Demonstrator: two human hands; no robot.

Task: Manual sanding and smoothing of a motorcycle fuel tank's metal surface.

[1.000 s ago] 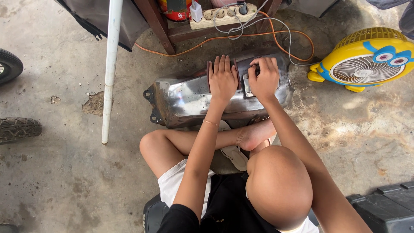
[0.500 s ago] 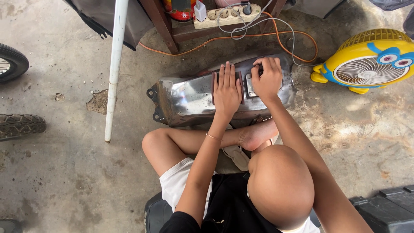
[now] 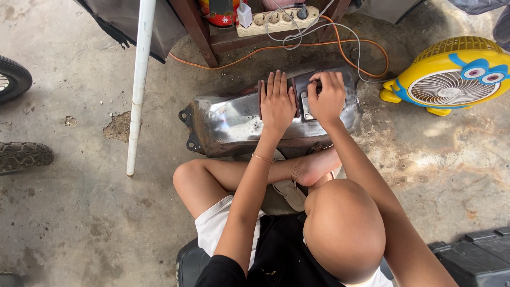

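Observation:
A bare shiny metal fuel tank (image 3: 228, 125) lies on its side on the concrete floor in front of my crossed legs. My left hand (image 3: 276, 103) rests flat on top of it, fingers stretched out and holding nothing. Just to the right, my right hand (image 3: 326, 98) has its fingers curled over a small grey pad (image 3: 307, 108) and presses it against the tank's dark upper part. Most of the pad is hidden under that hand.
A yellow cartoon table fan (image 3: 451, 79) stands at the right. Behind the tank are a wooden frame with a power strip (image 3: 276, 18) and an orange cable (image 3: 265, 49). A white pole (image 3: 139, 90) leans at the left, near two tyres (image 3: 24, 157). A black crate (image 3: 478, 255) sits bottom right.
Both hands stay on the tank in nearly the same spots. The view has drifted slightly, so everything sits a little lower and further right in the frame.

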